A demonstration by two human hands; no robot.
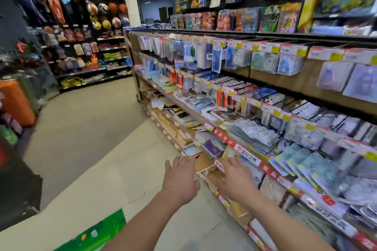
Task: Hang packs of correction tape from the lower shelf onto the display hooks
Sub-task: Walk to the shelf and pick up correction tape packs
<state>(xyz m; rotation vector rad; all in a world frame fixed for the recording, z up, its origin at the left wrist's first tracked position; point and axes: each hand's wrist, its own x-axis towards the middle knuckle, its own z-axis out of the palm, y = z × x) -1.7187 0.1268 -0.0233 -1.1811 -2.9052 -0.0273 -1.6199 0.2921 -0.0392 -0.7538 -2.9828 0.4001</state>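
Both my hands reach forward with straight, spread fingers and hold nothing. My left hand hovers over the aisle floor just left of the shelving. My right hand is in front of the lower shelf edge, which carries a red and white label strip. A pile of clear, pale blue packs of correction tape lies on that shelf, up and to the right of my right hand. More such packs hang on the display hooks above. The picture is blurred.
The long shelving unit runs along my right, packed with stationery and price tags. Wooden boards and paper stock sit on the lowest shelves. A tiled aisle floor opens to the left, with balls and sports gear on the far wall and an orange suitcase.
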